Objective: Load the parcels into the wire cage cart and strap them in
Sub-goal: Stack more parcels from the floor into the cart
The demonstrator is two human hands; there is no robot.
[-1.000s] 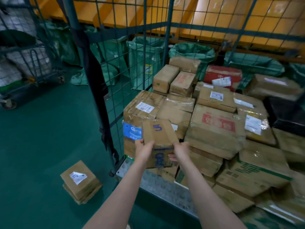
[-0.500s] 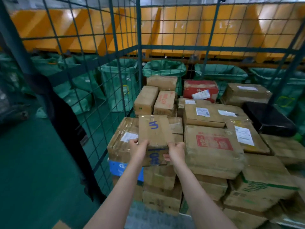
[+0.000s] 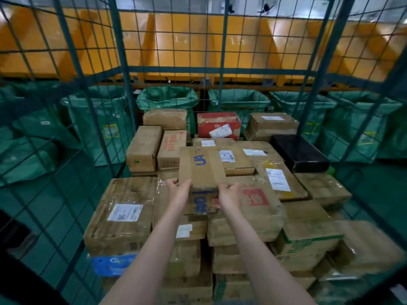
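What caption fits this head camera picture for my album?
Both hands, left and right, hold a brown cardboard parcel over stacked boxes in the green wire cage cart.

both arms extended forward, bare, forearms converging slightly toward the hands. left hand (image 3: 178, 193) at the near left corner of what it holds: thumb on top, fingers curled under, wrist straight. right hand (image 3: 228, 195) at the near right corner: thumb on top edge, fingers wrapped against the near face, one fingertip visible at the left of the palm. hands level with each other, apart, not touching, both closed in a grip
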